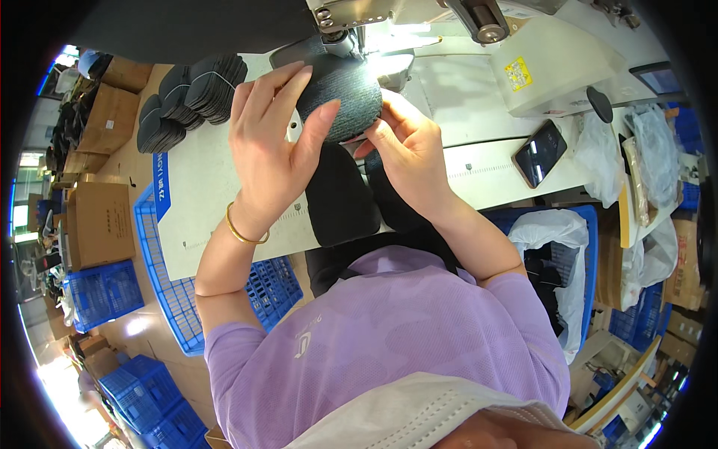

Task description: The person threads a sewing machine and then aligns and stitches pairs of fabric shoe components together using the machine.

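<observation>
A dark grey ribbed fabric piece (pixel 340 101) with a rounded end lies under the needle area of a sewing machine (pixel 340 37), lit by its lamp. My left hand (pixel 273 138) is spread open, its fingertips and thumb at the piece's left side. At the right edge, my right hand (pixel 407 146) pinches the piece between thumb and fingers. Two long black padded pieces (pixel 340 198) with rounded ends lie below my hands and hang over the table's front edge. Several bundles of similar black pieces (pixel 213 86), tied with thin string, sit at the table's left.
On the white table (pixel 202 209) at right lies a black phone (pixel 540 153). Blue crates (pixel 153 254) stand below on the left. To the right, another crate (pixel 587 262) holds a white plastic bag (pixel 553 224) with dark pieces. Cardboard boxes (pixel 101 224) stand farther left.
</observation>
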The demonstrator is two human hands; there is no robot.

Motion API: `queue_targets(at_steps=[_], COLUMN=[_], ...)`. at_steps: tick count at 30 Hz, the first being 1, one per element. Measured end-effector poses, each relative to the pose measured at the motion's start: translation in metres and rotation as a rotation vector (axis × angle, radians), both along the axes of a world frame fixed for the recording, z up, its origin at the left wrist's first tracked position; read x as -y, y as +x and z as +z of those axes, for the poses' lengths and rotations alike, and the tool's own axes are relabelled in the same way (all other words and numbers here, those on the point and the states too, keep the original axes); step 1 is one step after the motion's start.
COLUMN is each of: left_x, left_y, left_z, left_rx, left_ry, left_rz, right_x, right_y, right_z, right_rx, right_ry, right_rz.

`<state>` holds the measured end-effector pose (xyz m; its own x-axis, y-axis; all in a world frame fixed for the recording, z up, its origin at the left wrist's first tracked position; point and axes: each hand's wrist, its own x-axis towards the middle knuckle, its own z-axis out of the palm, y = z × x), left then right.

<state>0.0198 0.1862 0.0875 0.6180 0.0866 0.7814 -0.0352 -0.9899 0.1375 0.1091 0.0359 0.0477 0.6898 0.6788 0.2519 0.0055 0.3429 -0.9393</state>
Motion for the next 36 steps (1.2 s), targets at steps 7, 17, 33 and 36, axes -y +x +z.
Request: queue_targets(at_steps=[7,17,33,36], left_x=[0.000,0.008,-0.031,-0.069], left_y=[0.006,-0.082,-0.052,0.007], left_z=[0.004,-0.028,-0.043,-0.025], left_rx=[-0.242,-0.238,-0.264,-0.161], left_ry=[-0.408,-1.562,-1.202,-0.980], left_rz=[0.005,-0.355,0.003,-0.366], right_x=[-0.023,0.008,0.045,0.046], right_y=[-0.002,-0.012,0.002,0.006], right_z=[-0.005,-0.021,-0.048,-0.058], right_rx=[0.546,0.305,0.000,0.192], right_ry=[-0.149,-0.098,-0.283,-0.266], right_rz=[-0.177,-0.153,-0.007,-0.104])
